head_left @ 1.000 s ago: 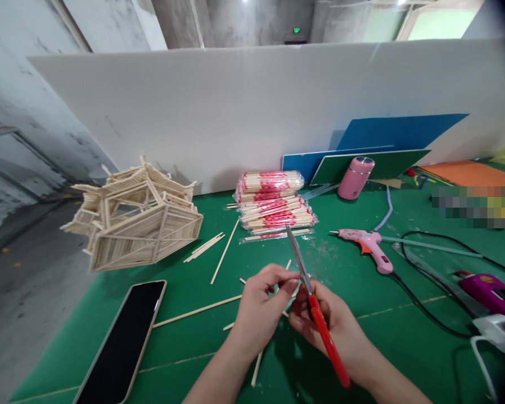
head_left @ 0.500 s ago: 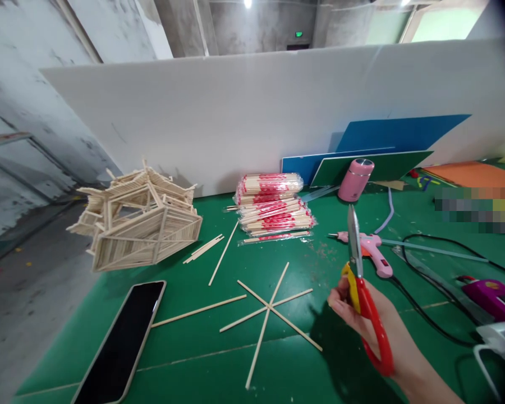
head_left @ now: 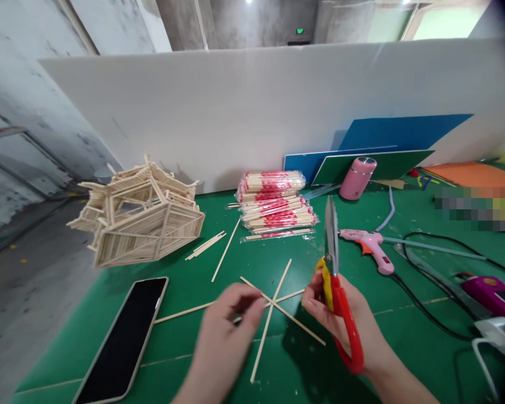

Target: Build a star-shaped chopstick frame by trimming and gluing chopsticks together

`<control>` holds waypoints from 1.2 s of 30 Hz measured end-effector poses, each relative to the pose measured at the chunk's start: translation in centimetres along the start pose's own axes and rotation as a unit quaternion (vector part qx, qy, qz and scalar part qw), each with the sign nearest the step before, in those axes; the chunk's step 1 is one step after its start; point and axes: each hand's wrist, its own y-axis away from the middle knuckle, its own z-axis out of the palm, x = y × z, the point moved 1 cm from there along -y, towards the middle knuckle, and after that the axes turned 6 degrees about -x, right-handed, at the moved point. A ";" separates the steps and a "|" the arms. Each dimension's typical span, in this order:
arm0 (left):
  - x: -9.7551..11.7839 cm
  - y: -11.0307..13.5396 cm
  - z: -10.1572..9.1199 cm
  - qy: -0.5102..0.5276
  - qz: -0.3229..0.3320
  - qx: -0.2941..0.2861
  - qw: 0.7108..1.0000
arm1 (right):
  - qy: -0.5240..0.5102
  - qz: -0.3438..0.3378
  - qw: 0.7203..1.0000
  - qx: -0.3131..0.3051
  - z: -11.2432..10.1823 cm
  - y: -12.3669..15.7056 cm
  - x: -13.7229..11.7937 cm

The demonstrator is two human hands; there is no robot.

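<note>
My right hand grips red-handled scissors with the closed blades pointing up and away. My left hand hovers over several thin wooden sticks that lie crossed on the green table; its fingers are curled together close to one stick, and I cannot tell whether they pinch it. A black phone lies face up to the left of that hand.
A model house of wooden sticks stands at the table's left edge. Wrapped chopstick bundles lie by the white board. A pink glue gun, pink bottle, black cable and purple tool sit right.
My left hand, out of view half a second ago, has come back over the crossed sticks. My right hand with the scissors has shifted left toward them.
</note>
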 end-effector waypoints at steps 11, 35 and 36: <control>0.5 -1.5 7.6 0.419 -0.124 -0.158 0.886 | -0.119 0.047 0.991 -0.048 -0.3 -0.4 1.3; -1.2 -1.1 7.7 0.497 -0.144 -0.119 0.847 | -0.147 0.048 0.988 -0.031 0.5 -0.3 2.4; -1.2 -1.1 7.6 0.495 -0.142 -0.117 0.849 | -0.137 0.049 0.989 -0.027 0.5 -0.3 2.4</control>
